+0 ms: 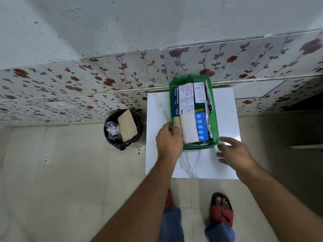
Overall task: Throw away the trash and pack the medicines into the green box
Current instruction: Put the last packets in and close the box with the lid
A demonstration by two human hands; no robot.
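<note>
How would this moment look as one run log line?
left hand: grips green box left rim | right hand: open, beside box | medicines: inside | trash bin: filled

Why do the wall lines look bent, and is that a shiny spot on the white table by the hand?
Head view: the wide-angle lens bows the wall's edges; the white table shows glare near the right hand, whose fingers look motion-blurred; the left hand at the green box is sharper; lighting is soft, shadows faint.

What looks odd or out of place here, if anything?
Little does. A tan cardboard piece sticks up out of the black-lined trash bin, and a foil packet stands tilted along the green box's right wall.
</note>
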